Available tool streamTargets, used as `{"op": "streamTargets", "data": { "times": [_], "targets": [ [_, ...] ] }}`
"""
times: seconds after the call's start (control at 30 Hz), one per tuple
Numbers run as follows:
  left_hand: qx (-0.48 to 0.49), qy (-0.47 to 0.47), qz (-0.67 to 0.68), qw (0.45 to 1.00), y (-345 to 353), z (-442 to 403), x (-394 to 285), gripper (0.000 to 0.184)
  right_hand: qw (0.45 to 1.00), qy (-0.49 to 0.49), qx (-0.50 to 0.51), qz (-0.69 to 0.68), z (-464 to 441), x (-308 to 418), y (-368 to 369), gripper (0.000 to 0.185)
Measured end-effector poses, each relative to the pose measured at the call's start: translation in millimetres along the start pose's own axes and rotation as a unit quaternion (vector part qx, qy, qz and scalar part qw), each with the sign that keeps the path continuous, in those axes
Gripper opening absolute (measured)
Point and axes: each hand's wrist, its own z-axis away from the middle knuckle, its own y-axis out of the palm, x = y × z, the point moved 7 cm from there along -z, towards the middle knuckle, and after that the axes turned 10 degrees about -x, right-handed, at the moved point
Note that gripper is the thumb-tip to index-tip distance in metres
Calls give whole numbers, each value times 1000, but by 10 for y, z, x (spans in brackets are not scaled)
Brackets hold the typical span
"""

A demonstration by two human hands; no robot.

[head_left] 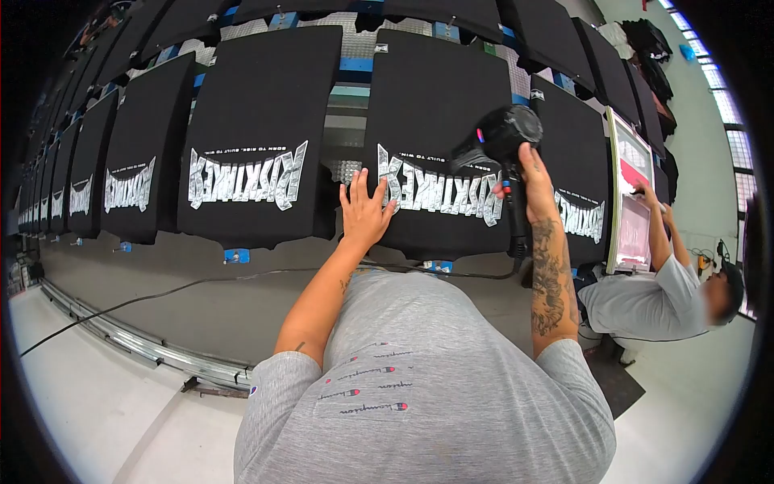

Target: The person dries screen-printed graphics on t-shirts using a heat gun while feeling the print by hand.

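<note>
My right hand (535, 187) grips the handle of a black hair dryer (514, 129), which is held above a black shirt (439, 93) with its nozzle to the left. White and grey block lettering (443, 194) runs across that shirt's near part. At the shirt's near left edge, my left hand (366, 208) lies with its fingers spread, beside the left end of the lettering, holding nothing. Another black shirt (262, 89) with the same print is flat on the board to the left.
Several printed black shirts (141, 129) line the boards leftward. A black cord (201, 281) trails below them. At the right, a co-worker (665, 298) in a grey shirt has both hands at a framed screen (617, 194) with pink on it. A metal rail (153, 347) runs at lower left.
</note>
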Motion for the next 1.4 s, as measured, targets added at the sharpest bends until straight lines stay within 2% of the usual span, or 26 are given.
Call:
{"op": "streamTargets", "data": {
  "times": [0.23, 0.4, 0.6, 0.8, 1.03, 1.07, 1.2, 1.4],
  "targets": [
    [14, -5, 5, 1000, 5, -11, -5, 50, 991, -3, -130, 29, 35, -9, -1089, 56],
    [14, -5, 3, 1000, 11, -9, -10, 50, 988, 19, -152, 2, 21, -71, -1315, 66],
    [10, -10, 5, 1000, 12, -6, -5, 50, 996, 25, -82, -19, 61, -122, -836, 62],
    [-7, -11, 7, 1000, 8, 0, 21, 50, 999, 30, 22, -39, 100, -178, 39, 56],
    [-27, -20, 3, 999, -95, 8, 93, 50, 991, 39, 125, -11, 272, -200, 921, 61],
    [-24, -29, -3, 999, -116, 11, 142, 49, 991, 32, 132, 13, 343, -181, 975, 54],
    [-16, -41, -4, 999, -164, 62, 321, 49, 986, 76, 148, 17, 562, -275, 956, 55],
    [24, 9, 21, 999, -55, -18, 157, 53, 995, 65, 81, 2, 751, -346, 466, 54]
  ]
}}
